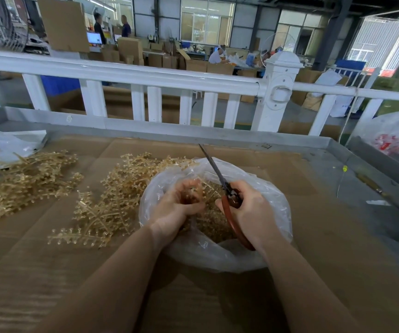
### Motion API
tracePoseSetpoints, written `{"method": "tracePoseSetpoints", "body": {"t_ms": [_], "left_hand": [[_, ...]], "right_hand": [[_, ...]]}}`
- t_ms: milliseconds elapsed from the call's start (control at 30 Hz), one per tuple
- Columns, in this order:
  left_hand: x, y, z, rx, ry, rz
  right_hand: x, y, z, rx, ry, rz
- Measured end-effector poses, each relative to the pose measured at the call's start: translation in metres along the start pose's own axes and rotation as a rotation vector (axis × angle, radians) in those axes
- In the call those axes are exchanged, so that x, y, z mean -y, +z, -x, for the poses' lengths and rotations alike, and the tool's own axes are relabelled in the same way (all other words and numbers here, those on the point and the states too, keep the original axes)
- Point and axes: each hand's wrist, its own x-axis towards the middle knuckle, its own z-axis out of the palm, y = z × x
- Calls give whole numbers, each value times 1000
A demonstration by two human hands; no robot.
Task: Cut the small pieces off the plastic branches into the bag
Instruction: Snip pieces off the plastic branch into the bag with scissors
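Nearest you, the clear plastic bag point(208, 258) sat open on the cardboard-covered table point(313, 236), thin and limp, so it would have sagged or slid if pushed rather than holding its mouth steady. Both your hands worked over its opening. Your left hand point(181, 207) was curled around a bunch of the golden plastic branch point(208, 188), fingers closed on the stem end. Your right hand point(251, 210) gripped the red handles of the scissors point(220, 179), whose blades pointed up and away to the far left; they looked nearly closed, though the angle made that hard to confirm.

The branches looked light, thin and springy, probably brittle at the small tips, so holding the thicker central stem close to the cut seemed the safer grip. Loose cut pieces lay in the bag beneath your hands.

Farther left, more branches point(102, 207) lay just beside the bag, and another heap point(25, 186) lay well apart at the far left.
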Motion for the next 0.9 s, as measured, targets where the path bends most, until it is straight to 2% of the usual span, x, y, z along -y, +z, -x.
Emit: {"method": "tracePoseSetpoints", "body": {"t_ms": [100,233,367,467,633,800,900], "left_hand": [[3,-2,3,-9,74,-79],[4,1,4,-58,117,-50],[2,5,5,-68,126,-234],[5,6,4,-101,142,-327],[7,3,2,-154,157,-259],[5,4,7,-129,201,-234],[4,5,8,-115,164,-184]], "right_hand": [[0,0,-1,-54,20,-51],[-3,-4,-1,-172,58,-126],[-4,-4,-1,-242,51,-123],[-6,0,2,-231,23,-57],[-10,6,11,-198,-31,81],[-14,11,16,-197,-49,139],[-15,12,18,-177,-55,154]]}}
